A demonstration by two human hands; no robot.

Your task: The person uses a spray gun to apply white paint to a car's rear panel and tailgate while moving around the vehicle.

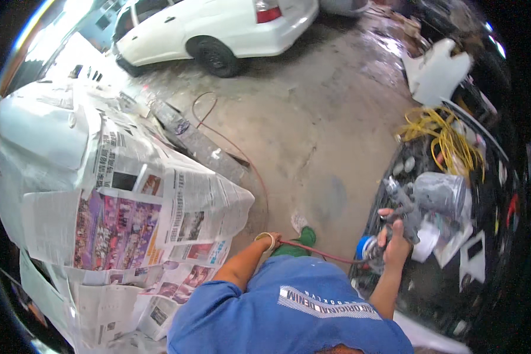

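Note:
My right hand (396, 246) is closed around the handle of a dark grey spray gun (416, 223), with fingers curled near its trigger. A round blue fitting (366, 248) sits at the handle's lower end. A thin red air hose (327, 258) runs from there across my front to my left hand (269, 241), whose fingers are curled around it. A pale band circles my left wrist. Next to the spray gun is a grey, paint-coated can (440, 193); whether it touches the gun, I cannot tell.
To my left stands a vehicle body masked with newspaper sheets (183, 194). A cluttered dark bench (448, 283) on my right holds papers and a yellow coiled cord (439, 133). The hose continues over the concrete floor (312, 118) toward a white car (218, 29).

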